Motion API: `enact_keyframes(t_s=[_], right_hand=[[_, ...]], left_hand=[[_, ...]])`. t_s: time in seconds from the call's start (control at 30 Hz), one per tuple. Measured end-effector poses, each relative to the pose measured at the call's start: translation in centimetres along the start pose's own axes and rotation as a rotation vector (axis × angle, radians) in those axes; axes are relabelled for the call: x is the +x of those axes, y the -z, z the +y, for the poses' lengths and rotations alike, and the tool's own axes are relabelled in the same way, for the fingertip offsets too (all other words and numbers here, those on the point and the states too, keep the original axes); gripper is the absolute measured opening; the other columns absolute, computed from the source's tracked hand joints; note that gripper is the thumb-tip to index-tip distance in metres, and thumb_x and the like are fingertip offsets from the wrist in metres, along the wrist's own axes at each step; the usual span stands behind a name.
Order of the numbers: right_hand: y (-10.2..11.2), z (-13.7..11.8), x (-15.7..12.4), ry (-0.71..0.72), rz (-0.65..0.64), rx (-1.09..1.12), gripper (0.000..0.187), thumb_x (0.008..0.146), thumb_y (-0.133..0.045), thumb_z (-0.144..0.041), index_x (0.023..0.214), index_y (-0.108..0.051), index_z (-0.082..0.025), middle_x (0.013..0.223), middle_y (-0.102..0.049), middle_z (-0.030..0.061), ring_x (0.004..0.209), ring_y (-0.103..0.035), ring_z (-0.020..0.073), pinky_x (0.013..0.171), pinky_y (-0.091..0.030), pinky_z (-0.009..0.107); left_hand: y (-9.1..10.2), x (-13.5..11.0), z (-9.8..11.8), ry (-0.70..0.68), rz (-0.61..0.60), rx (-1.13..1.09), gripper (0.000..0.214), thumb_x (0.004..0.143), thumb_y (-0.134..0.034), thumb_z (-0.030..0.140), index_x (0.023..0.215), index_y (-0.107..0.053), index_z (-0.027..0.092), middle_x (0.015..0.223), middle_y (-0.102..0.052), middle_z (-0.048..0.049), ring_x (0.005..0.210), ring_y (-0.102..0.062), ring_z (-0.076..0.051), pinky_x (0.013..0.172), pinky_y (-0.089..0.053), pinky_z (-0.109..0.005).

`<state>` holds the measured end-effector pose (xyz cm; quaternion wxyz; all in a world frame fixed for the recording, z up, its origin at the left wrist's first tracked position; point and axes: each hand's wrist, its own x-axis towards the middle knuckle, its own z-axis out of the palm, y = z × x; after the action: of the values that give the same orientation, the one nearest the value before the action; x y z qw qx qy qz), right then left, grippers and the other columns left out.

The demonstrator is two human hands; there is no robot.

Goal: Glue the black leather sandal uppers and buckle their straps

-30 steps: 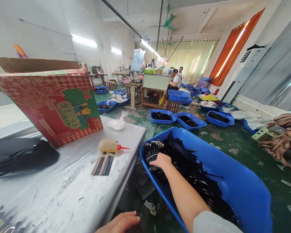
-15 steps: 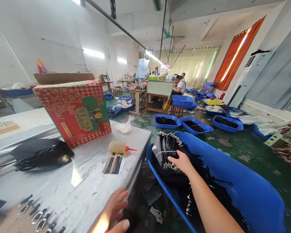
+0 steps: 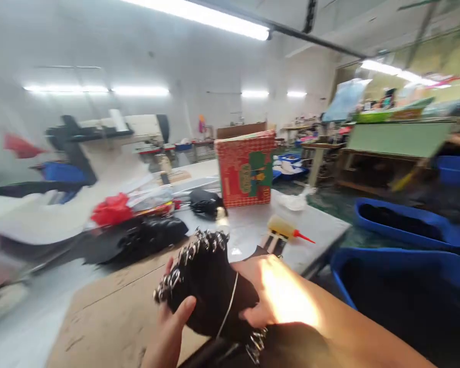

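A thick bundle of black straps with silver metal hooks (image 3: 210, 286) is held over the cardboard, with a white string tied round it. My left hand (image 3: 172, 327) is closed around its hooked left end, thumb on the near side. At the other end my right hand (image 3: 256, 291) grips the bundle, and more metal hooks hang below that hand. Beyond the right wrist lie a yellowish glue bottle (image 3: 281, 226) with a red nozzle and a small piece with dark and tan stripes (image 3: 275, 243).
A cardboard sheet (image 3: 99, 317) covers the near part of the grey table (image 3: 322, 220). A red patterned box (image 3: 245, 174), black pieces (image 3: 153, 235) and a red plastic bag (image 3: 111, 209) stand or lie farther back. Right of the table is a blue tub (image 3: 406, 255) on the floor.
My right hand has lifted the strap bundle out of the blue tub and brought it left over the table. My left hand has closed on it too. The view has turned left.
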<state>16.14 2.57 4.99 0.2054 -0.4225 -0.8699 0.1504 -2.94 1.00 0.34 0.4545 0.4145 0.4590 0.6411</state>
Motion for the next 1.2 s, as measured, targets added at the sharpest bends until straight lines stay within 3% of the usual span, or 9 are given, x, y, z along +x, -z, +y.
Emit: enact_keyframes(t_s=[0.17,0.3,0.4,0.47,0.53,0.67,0.83,1.03,1.2], right_hand=[[-4.7,-4.7,6.9,0.494,-0.4,-0.061,0.067,0.057,-0.076,-0.031,0.117,-0.053,-0.014,0.093,-0.066,0.0103,0.083,-0.06,0.0266,0.066,-0.042,0.029],[-9.3,-7.3,11.7,0.504,-0.692,0.008,0.062,0.063,-0.073,-0.037,0.118,-0.052,-0.015,0.102,-0.063,0.0103,0.088,-0.058,0.0252,0.069,-0.041,0.029],[-11.5,-8.3,14.2,0.441,-0.745,0.083,0.032,0.085,-0.048,-0.043,0.089,-0.063,-0.015,0.076,-0.06,0.0036,0.068,-0.053,0.0171,0.059,-0.037,0.026],[-12.5,-8.7,15.2,0.4,-0.721,0.08,0.035,0.091,-0.038,-0.034,0.075,-0.061,-0.014,0.065,-0.055,0.0013,0.06,-0.047,0.0139,0.055,-0.034,0.025],[-13.1,-9.2,15.6,0.357,-0.683,0.075,0.023,0.088,-0.043,-0.023,0.076,-0.06,-0.014,0.067,-0.055,0.0007,0.061,-0.047,0.0132,0.055,-0.033,0.024],[-13.2,-9.9,14.8,0.293,-0.614,0.091,0.008,0.08,-0.053,-0.015,0.086,-0.06,-0.015,0.078,-0.06,0.0019,0.07,-0.052,0.0151,0.06,-0.036,0.024],[-12.1,-10.2,11.3,0.189,-0.506,0.18,0.013,0.082,-0.052,-0.016,0.095,-0.054,-0.018,0.085,-0.064,0.0025,0.077,-0.058,0.0159,0.066,-0.041,0.026],[-11.8,-10.4,7.4,0.091,-0.303,0.352,0.028,0.078,-0.05,-0.006,0.102,-0.045,-0.019,0.084,-0.066,0.0004,0.079,-0.06,0.0151,0.072,-0.042,0.027],[-11.9,-10.6,5.6,0.121,-0.231,0.227,0.027,0.074,-0.045,-0.002,0.09,-0.056,-0.021,0.083,-0.064,0.0,0.076,-0.058,0.015,0.067,-0.04,0.025]], left_hand=[[10.3,-5.8,-2.4,-0.187,0.412,0.263,0.078,0.068,-0.06,0.059,0.132,-0.033,0.025,0.135,-0.045,-0.0083,0.127,-0.034,-0.033,0.108,-0.022,-0.048],[16.2,-8.6,-4.7,-0.189,0.551,0.62,0.073,0.078,-0.053,0.051,0.137,-0.025,0.02,0.14,-0.033,-0.0151,0.13,-0.029,-0.033,0.106,-0.022,-0.052],[18.5,-8.8,-3.9,-0.483,0.629,0.893,0.083,0.077,-0.061,0.035,0.141,-0.01,0.025,0.147,-0.017,-0.0136,0.132,-0.023,-0.033,0.104,-0.025,-0.055],[19.1,-8.1,-2.4,-0.785,0.566,1.092,0.087,0.075,-0.064,0.024,0.141,-0.008,0.026,0.149,-0.015,-0.0103,0.134,-0.02,-0.03,0.106,-0.024,-0.051],[19.0,-6.8,-0.9,-0.975,0.303,1.314,0.08,0.077,-0.063,0.027,0.141,-0.015,0.022,0.145,-0.027,-0.0097,0.133,-0.024,-0.027,0.107,-0.025,-0.044],[18.1,-5.0,0.4,-0.973,-0.181,1.663,0.076,0.078,-0.046,0.06,0.134,-0.034,0.01,0.131,-0.05,-0.0133,0.124,-0.039,-0.028,0.104,-0.024,-0.041],[17.7,-6.2,-0.8,-1.168,-0.12,1.608,0.068,0.075,-0.05,0.059,0.114,-0.056,0.004,0.106,-0.065,-0.0178,0.107,-0.053,-0.03,0.107,-0.015,-0.045],[17.2,-7.8,-1.4,-1.32,-0.003,1.485,0.049,0.085,-0.042,0.05,0.097,-0.067,0.01,0.077,-0.07,-0.0082,0.081,-0.06,-0.019,0.108,-0.015,-0.037],[16.6,-8.1,-1.5,-1.344,-0.013,1.56,0.021,0.079,-0.049,0.01,0.081,-0.066,0.021,0.101,-0.07,-0.0014,0.094,-0.057,-0.015,0.107,-0.016,-0.037]])
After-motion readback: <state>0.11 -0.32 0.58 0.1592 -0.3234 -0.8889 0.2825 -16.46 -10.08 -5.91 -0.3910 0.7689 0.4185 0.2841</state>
